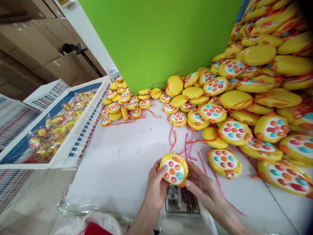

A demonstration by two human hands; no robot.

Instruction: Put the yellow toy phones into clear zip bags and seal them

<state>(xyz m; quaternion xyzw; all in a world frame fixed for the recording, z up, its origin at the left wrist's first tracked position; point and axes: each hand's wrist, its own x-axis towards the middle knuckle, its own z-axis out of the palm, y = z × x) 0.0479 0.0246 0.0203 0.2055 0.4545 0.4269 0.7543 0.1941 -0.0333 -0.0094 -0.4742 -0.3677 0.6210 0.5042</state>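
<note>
A round yellow duck-shaped toy (174, 169) with coloured buttons on a white face is held between both my hands, just above the white table (127, 156). My left hand (155, 187) grips its left edge, thumb on the face. My right hand (204, 187) clasps its right and lower edge. Beneath the toy lies a clear plastic bag with a printed barcode label (181, 202).
A big heap of the same yellow toys (256, 98) with orange cords fills the right side; a smaller pile (123, 102) sits at the back by the green wall. A white crate (73, 140) of bagged toys stands at the left. Clear bags (97, 212) lie at the near edge.
</note>
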